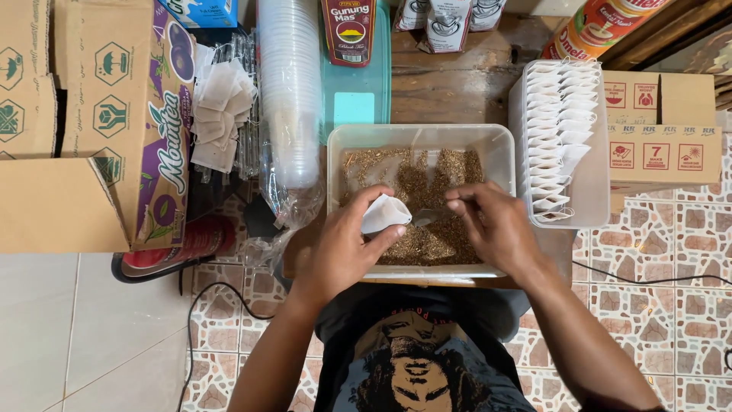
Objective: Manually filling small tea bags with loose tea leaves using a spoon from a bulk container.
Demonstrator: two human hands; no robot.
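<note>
Over tray [499,145] of loose tea, left hand [343,248] fingers pinching white pouch [383,214], mouth rightward toward spoon [428,217] gripped in right hand [496,229]

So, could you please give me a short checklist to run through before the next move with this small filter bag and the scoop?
1. Left hand holds the small white filter bag with its mouth open toward the scoop: ok.
2. Right hand grips the metal scoop: ok.
3. Scoop loaded: cannot tell, the bowl is largely hidden.
4. Bag and scoop are over the clear plastic tub, so spills fall back in: ok.
5. Loose tea left in the tub: ok, plenty.
6. Room in the side tray holding the row of filled bags: cannot tell.
</note>
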